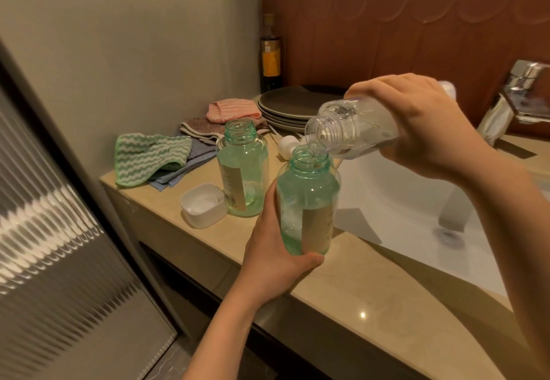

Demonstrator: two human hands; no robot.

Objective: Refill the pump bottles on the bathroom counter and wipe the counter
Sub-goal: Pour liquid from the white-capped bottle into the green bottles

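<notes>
mid-refill: right hand (pixel 422 123) grips clear bottle (pixel 354 129) pouring into green bottle (pixel 308 201) gripped by left hand (pixel 276 260); next, refill second green bottle (pixel 242 171).

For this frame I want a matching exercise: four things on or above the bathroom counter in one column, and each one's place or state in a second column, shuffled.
Things
1. clear plastic bottle
2. unheld green translucent bottle
3. white square plastic cap
4. stack of dark round plates

States
A. lies hollow side up on the beige counter
B. tilted in the right hand, mouth over the held green bottle in the left hand
C. stands upright, neck open
D. farthest back on the counter

Pairs: 1-B, 2-C, 3-A, 4-D
</notes>
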